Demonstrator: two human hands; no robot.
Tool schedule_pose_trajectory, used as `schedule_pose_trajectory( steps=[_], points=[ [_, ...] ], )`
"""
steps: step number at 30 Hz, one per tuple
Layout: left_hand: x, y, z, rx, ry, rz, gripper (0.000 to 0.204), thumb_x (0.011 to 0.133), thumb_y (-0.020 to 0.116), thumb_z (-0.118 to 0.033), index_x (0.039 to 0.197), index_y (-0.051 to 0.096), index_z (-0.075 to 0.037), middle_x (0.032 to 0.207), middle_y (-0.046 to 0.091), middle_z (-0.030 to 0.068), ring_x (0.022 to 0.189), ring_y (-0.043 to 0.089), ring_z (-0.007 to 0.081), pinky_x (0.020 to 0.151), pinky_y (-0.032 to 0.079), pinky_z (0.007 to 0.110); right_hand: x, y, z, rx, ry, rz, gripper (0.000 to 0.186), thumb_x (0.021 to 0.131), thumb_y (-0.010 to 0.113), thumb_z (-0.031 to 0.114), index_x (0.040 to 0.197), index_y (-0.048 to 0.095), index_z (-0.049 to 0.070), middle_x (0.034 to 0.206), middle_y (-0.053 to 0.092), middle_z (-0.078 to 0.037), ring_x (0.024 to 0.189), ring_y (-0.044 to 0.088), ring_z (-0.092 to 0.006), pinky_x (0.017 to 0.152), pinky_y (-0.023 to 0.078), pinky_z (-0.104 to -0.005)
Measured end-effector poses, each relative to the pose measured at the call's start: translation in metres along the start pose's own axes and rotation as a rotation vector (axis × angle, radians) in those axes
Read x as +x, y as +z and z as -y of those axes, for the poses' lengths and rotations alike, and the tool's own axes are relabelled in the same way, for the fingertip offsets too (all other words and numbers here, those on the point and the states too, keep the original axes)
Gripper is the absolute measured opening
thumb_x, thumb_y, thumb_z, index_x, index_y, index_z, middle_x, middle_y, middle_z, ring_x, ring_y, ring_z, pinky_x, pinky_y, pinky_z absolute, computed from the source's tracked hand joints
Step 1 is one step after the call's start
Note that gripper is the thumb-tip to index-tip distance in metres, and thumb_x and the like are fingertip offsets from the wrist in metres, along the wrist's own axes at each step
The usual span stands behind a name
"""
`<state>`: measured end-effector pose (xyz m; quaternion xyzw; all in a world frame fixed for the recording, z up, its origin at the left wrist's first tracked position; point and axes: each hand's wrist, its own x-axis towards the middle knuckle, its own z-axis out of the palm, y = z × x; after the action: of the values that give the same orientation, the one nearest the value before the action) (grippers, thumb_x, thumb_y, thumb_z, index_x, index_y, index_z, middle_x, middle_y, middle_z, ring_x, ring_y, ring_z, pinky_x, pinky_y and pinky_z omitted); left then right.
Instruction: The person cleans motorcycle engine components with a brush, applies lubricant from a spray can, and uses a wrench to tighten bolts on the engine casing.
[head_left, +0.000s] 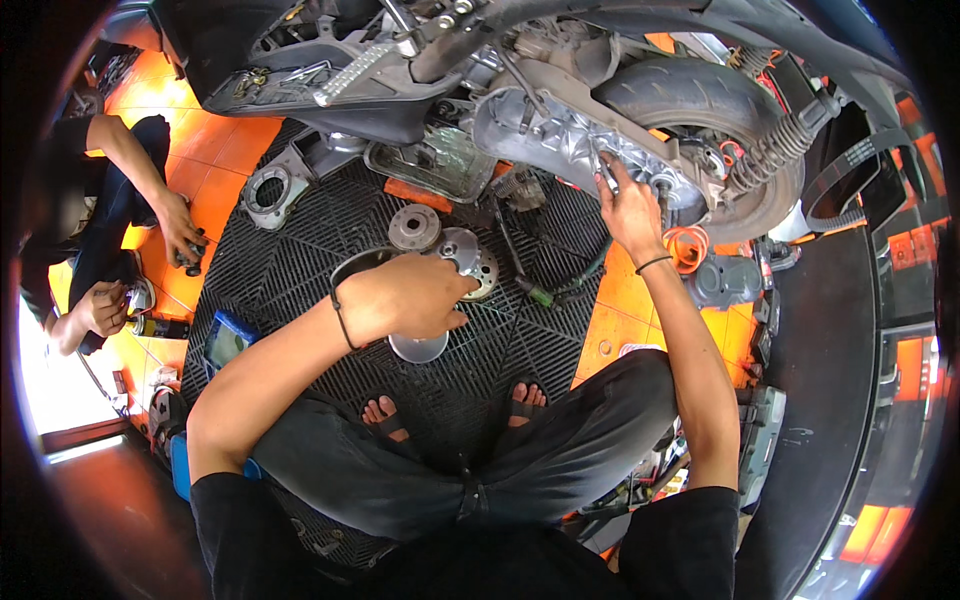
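My right hand [632, 212] reaches up to the bare metal transmission case [545, 140] of a scooter. Its fingers close around a short, shiny metal tool [604, 180] against the case; the tool's exact kind is unclear. My left hand [415, 295] hangs palm down over loose parts on the mat, index finger and thumb apart. The other fingers are hidden beneath it. Under that hand a silvery round cup-like part [418, 348] shows, with a dark round drum [360, 263] behind. Just beyond lie a flat metal disc [414, 228] and a perforated round plate [486, 275].
The rear wheel [690, 95] and a shock absorber spring [770, 160] stand at the upper right. An orange coil [687, 246] lies below. A metal housing [275, 190] and a tray-like cover [440, 165] lie farther back. At left, another person's hands [180, 235] hold small items.
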<state>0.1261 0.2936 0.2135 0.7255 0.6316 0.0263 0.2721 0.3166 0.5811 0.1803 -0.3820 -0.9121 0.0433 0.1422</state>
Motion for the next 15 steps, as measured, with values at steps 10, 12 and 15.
schedule_pose_trajectory(
  steps=[10, 12, 15],
  points=[
    [0.02, -0.001, -0.015, 0.009, 0.008, 0.045, 0.048, 0.09, 0.067, -0.029, 0.128, 0.062, 0.0, 0.101, 0.07, 0.0231, 0.098, 0.067, 0.0401, 0.088, 0.053, 0.046, -0.006, -0.007, -0.019, -0.103, 0.058, -0.037, 0.042, 0.098, 0.056, 0.033, 0.137, 0.052, 0.019, 0.085, 0.07, -0.027, 0.084, 0.067, -0.0495, 0.075, 0.054, -0.0586],
    [0.021, -0.002, -0.016, 0.006, -0.014, 0.063, 0.049, 0.09, 0.066, -0.03, 0.129, 0.062, 0.0, 0.102, 0.07, 0.0236, 0.099, 0.067, 0.0399, 0.089, 0.053, 0.046, -0.003, -0.004, -0.017, -0.136, 0.05, -0.018, 0.042, 0.097, 0.057, 0.032, 0.136, 0.052, 0.017, 0.085, 0.07, -0.027, 0.083, 0.068, -0.0491, 0.074, 0.054, -0.0584],
    [0.022, -0.003, -0.013, 0.003, -0.03, 0.091, 0.05, 0.091, 0.066, -0.031, 0.129, 0.061, 0.0, 0.104, 0.07, 0.0237, 0.099, 0.068, 0.0395, 0.089, 0.053, 0.046, 0.001, -0.002, -0.015, -0.145, 0.058, -0.031, 0.043, 0.096, 0.058, 0.031, 0.135, 0.051, 0.015, 0.085, 0.069, -0.027, 0.082, 0.068, -0.0485, 0.072, 0.055, -0.0584]
  ],
)
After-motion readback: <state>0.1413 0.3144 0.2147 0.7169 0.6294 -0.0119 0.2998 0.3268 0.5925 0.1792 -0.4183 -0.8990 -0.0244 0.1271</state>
